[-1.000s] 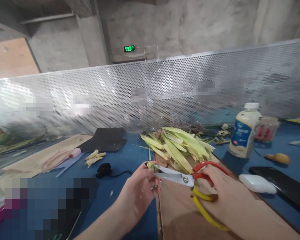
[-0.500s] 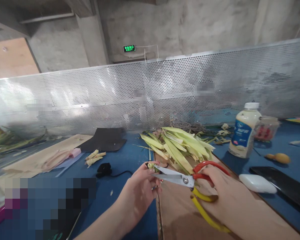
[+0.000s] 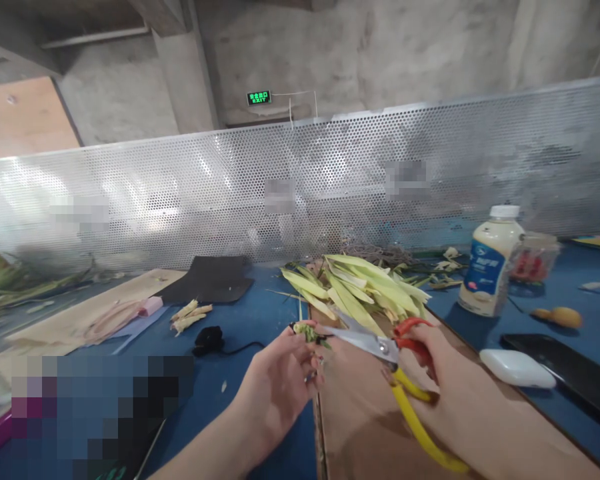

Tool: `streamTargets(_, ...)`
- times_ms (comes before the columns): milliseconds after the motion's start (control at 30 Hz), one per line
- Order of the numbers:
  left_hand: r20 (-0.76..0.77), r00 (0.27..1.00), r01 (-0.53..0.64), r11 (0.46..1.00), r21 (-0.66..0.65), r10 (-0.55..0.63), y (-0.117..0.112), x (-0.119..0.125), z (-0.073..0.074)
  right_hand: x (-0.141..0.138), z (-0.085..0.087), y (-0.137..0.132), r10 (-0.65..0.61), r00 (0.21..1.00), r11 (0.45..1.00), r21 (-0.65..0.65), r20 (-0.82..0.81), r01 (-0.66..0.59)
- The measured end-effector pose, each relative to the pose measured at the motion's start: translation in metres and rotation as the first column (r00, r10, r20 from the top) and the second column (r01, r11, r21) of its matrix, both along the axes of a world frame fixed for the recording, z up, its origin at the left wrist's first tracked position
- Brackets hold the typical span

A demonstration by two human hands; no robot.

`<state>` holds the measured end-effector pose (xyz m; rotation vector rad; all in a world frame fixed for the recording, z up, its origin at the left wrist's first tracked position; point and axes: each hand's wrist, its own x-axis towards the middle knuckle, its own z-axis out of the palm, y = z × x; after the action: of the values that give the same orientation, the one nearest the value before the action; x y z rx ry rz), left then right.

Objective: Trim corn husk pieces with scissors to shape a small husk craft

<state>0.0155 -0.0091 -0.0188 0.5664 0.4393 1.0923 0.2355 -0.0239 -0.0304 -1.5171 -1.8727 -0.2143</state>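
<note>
My left hand [image 3: 277, 373] is closed in a pinch on a small green plant bundle [image 3: 307, 331] with dark cord-like strands at it. The exact kind of plant cannot be made out. In my right hand [image 3: 453, 380] are scissors [image 3: 373, 345] with one red and one yellow handle. Their blades are parted and slightly blurred, the tips just right of the bundle. Behind both hands lies a heap of pale green corn husks [image 3: 363, 287]. A brown cardboard sheet [image 3: 360, 420] lies beneath the scissors.
On the blue tabletop [image 3: 260, 307] at left are a black cord bundle [image 3: 209, 339], short husk pieces [image 3: 193, 313] and a black sheet [image 3: 207, 280]. At right stand a bottle [image 3: 489, 263] and a clear box [image 3: 533, 260], near a white case [image 3: 517, 368] and a phone [image 3: 565, 377].
The scissors have shifted right, their blades drawing away from the small plant bundle, and their angle has turned. More green of the bundle shows. My left hand has hardly moved.
</note>
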Motion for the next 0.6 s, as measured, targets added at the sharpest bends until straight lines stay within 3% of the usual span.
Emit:
streamTargets(133,-0.001,1.000,-0.015,1.000,-0.009,0.015,0.002,-0.001,0.001,0.006,-0.017,0.014,0.014,0.994,1.000,0.001,-0.109,-0.014)
streamTargets(267,0.006,1.000,-0.030,0.999,-0.024,0.030,0.004,0.000,0.000,0.006,-0.026,0.021,0.021,0.988,0.996,-0.081,-0.153,-0.033)
streamTargets(433,-0.020,0.997,-0.076,0.997,-0.029,0.075,0.004,0.001,-0.002,0.002,-0.017,0.013,-0.014,0.993,0.985,-0.175,-0.114,-0.006)
streamTargets(600,-0.093,0.986,-0.139,0.990,-0.034,0.136,0.003,0.002,0.000,0.004,-0.010,0.010,0.110,0.971,0.988,-0.084,-0.214,-0.130)
